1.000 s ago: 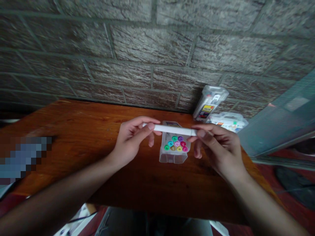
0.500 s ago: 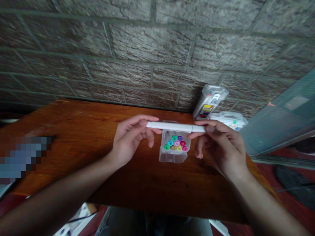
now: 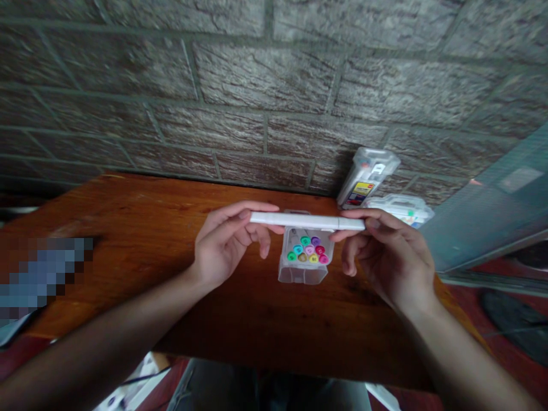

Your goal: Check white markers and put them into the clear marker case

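A white marker [image 3: 306, 221] is held level in the air between both hands. My left hand [image 3: 229, 242] pinches its left end between thumb and fingers. At the other end, my right hand [image 3: 391, 257] grips the marker beyond a thin seam line. Below and behind it, an open clear plastic case [image 3: 302, 274] rests on the table with several markers [image 3: 309, 250] in it. Their round coloured ends, in green, purple, pink, red and yellow, face me. The marker and fingers hide part of the case's far side.
The wooden table [image 3: 141, 228] meets a grey brick wall [image 3: 257, 74]. A tall clear case [image 3: 363, 177] with a yellow label leans by the wall, beside another clear box [image 3: 402, 209]. A pixelated screen-like device [image 3: 38, 282] lies at the left, and a glass panel [image 3: 492, 200] stands at the right.
The hands have drawn slightly apart along the marker, the right one shifting a little to the right. Both still hold it. The view has moved very slightly.
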### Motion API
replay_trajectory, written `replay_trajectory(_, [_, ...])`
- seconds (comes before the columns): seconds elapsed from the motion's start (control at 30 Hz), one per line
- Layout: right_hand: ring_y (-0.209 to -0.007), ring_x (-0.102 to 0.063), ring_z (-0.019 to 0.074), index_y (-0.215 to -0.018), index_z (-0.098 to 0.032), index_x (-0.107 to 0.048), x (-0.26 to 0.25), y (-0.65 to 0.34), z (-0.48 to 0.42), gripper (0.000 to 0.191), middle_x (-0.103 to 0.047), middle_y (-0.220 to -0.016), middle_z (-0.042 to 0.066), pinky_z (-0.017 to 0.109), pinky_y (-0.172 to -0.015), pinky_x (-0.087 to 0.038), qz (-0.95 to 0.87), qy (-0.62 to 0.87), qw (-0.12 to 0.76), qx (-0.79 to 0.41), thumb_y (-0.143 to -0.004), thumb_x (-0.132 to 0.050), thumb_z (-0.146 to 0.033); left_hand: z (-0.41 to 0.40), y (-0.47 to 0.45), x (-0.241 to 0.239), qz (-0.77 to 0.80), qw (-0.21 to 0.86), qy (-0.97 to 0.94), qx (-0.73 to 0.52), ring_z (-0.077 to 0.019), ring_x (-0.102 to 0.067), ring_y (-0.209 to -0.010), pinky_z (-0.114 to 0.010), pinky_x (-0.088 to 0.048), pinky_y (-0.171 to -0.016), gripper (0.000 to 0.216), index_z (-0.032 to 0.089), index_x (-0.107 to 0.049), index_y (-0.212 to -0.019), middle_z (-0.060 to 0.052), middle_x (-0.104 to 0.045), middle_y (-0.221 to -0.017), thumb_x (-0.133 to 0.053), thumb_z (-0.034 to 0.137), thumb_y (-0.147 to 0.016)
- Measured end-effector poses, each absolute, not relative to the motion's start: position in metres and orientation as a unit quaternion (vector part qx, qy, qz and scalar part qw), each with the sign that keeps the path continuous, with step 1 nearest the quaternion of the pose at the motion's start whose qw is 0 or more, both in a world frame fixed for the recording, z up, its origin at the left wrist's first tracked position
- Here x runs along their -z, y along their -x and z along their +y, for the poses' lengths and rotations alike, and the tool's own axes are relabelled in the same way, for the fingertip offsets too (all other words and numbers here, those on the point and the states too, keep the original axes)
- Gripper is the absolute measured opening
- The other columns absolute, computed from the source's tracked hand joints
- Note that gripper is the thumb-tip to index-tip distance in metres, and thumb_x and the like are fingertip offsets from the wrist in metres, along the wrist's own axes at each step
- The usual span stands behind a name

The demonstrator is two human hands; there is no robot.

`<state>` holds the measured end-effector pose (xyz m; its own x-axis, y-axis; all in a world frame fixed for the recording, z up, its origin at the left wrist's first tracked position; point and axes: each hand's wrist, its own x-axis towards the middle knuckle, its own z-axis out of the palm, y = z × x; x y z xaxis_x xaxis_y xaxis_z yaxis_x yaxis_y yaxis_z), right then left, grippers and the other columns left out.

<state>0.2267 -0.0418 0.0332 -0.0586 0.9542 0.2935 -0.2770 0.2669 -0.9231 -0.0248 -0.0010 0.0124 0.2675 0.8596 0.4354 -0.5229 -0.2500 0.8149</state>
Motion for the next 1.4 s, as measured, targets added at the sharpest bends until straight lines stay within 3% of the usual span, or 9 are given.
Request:
replay_trajectory(0.33, [-0.041,-0.067,0.0155,-0.106,-0.019,-0.082,-0.033,-0.227,-0.04,0.018,-0.086,-0.085,0.009,0.025,-0.038,-0.052,-0.5,0.322,0.608,-0.526,-0.099,-0.069,-0.03,-0.001,0.024,-0.011,0.158,0.595,-0.531,-0.582,-0.0169,-0.068,-0.052,-0.028,-0.054,-0.05,0.029,0.011,-0.084,-0.112,-0.016,-0.085,-0.089,-0.064,0.027,-0.1])
replay_trajectory(0.7, [-0.043,-0.068,0.0125,-0.109,-0.022,-0.085,-0.029,-0.226,-0.039,0.016,-0.086,-0.089,0.008,0.022,-0.04,-0.054,-0.548,0.338,0.597,-0.478,-0.097,-0.079,-0.032,0.003,0.024,-0.003,0.212,0.512,-0.583,-0.594,-0.0107,-0.066,-0.052,-0.023,-0.053,-0.052,0.02,0.018,-0.084,-0.113,-0.009,-0.083,-0.088,-0.07,0.026,-0.101])
replay_trajectory(1.13, [-0.04,-0.065,0.0108,-0.097,-0.022,-0.083,-0.021,-0.224,-0.04,0.017,-0.075,-0.059,-0.002,0.018,-0.04,-0.055,-0.583,0.375,0.598,-0.403,-0.083,-0.092,-0.022,-0.005,0.018,-0.013,0.278,0.427,-0.649,-0.565,-0.0067,-0.063,-0.047,-0.013,-0.047,-0.044,0.014,0.015,-0.08,-0.098,0.002,-0.072,-0.063,-0.085,0.014,-0.085])
replay_trajectory(1.4, [-0.04,-0.065,0.012,-0.098,-0.021,-0.081,-0.022,-0.224,-0.041,0.019,-0.075,-0.061,-0.001,0.02,-0.039,-0.054,-0.584,0.386,0.594,-0.397,-0.084,-0.091,-0.026,-0.006,0.018,-0.012,0.28,0.425,-0.654,-0.56,-0.008,-0.063,-0.046,-0.015,-0.047,-0.043,0.015,0.015,-0.08,-0.097,0.001,-0.074,-0.066,-0.086,0.016,-0.083])
